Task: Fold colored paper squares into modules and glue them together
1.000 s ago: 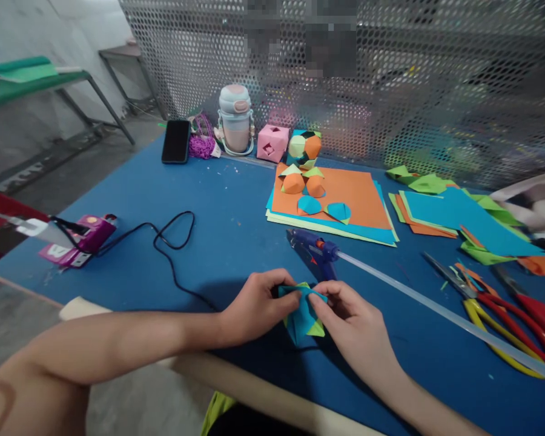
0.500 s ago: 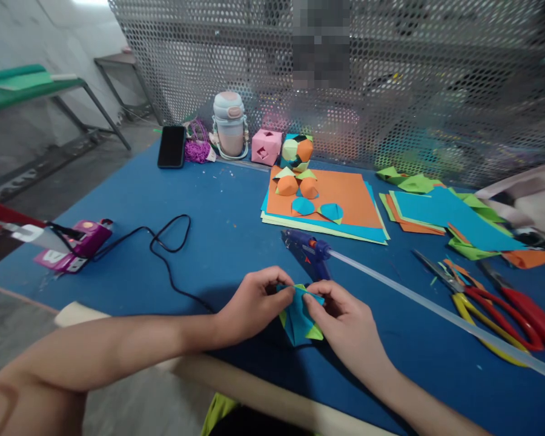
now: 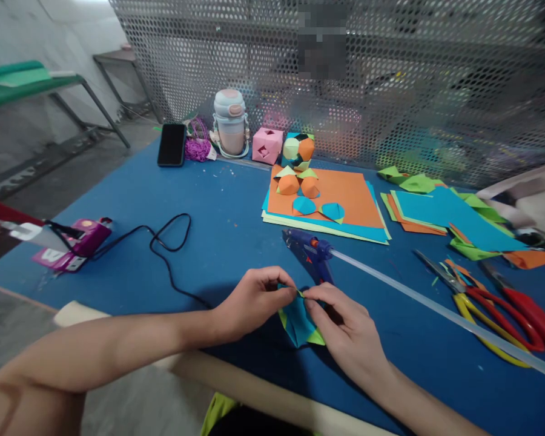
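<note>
"Where's our folded paper (image 3: 298,326)?"

"Over the bench (image 3: 227,248), our left hand (image 3: 254,304) and right hand (image 3: 347,324) both pinching its far edge."

"Let's pinch lightly and crease evenly, then."

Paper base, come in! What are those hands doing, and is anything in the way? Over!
Left hand and right hand: both pinching blue-and-green folded paper at its upper edge. Glue gun just beyond, might get bumped.
</note>
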`<state>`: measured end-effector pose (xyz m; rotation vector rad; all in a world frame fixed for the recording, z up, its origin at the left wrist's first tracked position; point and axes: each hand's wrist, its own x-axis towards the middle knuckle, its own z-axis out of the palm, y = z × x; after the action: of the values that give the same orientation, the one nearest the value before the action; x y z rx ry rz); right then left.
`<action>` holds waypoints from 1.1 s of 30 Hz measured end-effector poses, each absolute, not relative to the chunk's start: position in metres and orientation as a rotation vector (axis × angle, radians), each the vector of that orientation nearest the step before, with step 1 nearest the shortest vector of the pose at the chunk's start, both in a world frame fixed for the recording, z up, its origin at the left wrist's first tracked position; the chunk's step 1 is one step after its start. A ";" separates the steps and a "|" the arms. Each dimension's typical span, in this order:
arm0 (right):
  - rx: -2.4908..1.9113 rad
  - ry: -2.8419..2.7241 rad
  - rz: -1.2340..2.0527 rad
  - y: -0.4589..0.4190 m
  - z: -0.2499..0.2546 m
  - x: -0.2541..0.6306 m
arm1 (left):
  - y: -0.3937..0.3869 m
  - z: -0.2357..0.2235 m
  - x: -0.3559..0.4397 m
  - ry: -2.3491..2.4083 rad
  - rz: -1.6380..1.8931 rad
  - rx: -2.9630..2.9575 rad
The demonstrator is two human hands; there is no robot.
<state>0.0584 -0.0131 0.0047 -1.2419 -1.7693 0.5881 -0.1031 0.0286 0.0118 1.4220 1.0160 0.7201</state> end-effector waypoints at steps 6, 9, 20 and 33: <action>-1.180 -1.884 0.532 -0.013 0.007 0.061 | 0.029 0.013 -0.104 1.013 0.711 1.407; -1.149 -1.905 0.513 -0.013 0.005 0.062 | 0.030 0.013 -0.104 1.028 0.683 1.397; -1.189 -1.887 0.569 -0.014 0.006 0.062 | 0.031 0.015 -0.103 1.036 0.629 1.280; -1.286 -1.834 0.631 -0.013 0.007 0.060 | 0.030 0.016 -0.106 1.066 0.620 1.511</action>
<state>0.0603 -0.0134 0.0070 -1.2859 -1.8335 0.6310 -0.1062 0.0299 0.0165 1.5106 1.0661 0.6201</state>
